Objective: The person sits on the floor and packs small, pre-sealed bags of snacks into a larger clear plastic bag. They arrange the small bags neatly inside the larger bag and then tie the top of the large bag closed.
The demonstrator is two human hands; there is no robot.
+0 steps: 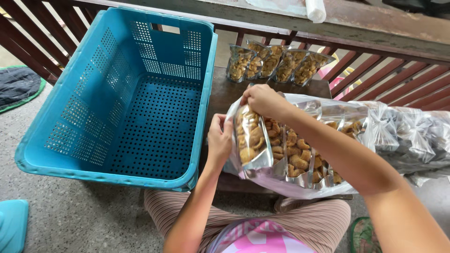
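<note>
Left hand [219, 140] grip pinched on the near-left edge of a snack pouch [251, 140]; right hand [263, 99] grip clamped on its top, inside the big clear bag [398, 136] on the worktop [225, 93]. Risk, my guess: the slick foil could slip, or neighbouring pouches drag out and spill. Blue crate [126, 103] left, holds nothing. Far: five clear-fronted pouches [276, 63] standing in a row.
</note>
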